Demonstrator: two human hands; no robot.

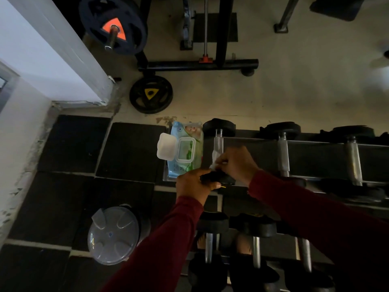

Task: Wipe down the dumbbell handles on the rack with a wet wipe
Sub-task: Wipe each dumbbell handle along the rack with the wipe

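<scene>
**Both hands on the leftmost top-shelf dumbbell, wipe on its handle**

Nearest to me are my two dark red sleeves (168,245), reaching forward over the lower shelf, where two dumbbells (212,241) lie with chrome handles and black heads. What looks like my feet shows dimly under them, too dark to be sure.

My left hand (193,184) curls round the near black head (214,178) of the leftmost dumbbell on the top shelf, gripping it. My right hand (237,163) is closed in a narrow pinch on a white wet wipe (215,158), which is pressed against the lower part of that dumbbell's handle (218,142). The hand covers most of the wipe; only a crumpled strip shows, and I cannot tell how far it wraps round the bar.

Just left of this dumbbell, at the end of the rack (315,144), lies the wipes pack (185,150), its white lid (166,148) flipped open towards the left. Further right on the top shelf are two more dumbbells (283,152), apart from each other; the far right one is dim and the rack runs out of the picture.

Left of the rack, on dark floor mats (69,144), stands a bin with a clear lid (113,234), near my left elbow. Beyond the rack a plate with a yellow centre (151,94) lies on pale floor, beside a black frame (200,64) holding a plate with an orange centre (112,25). A white wall (31,60) closes the left side.
</scene>
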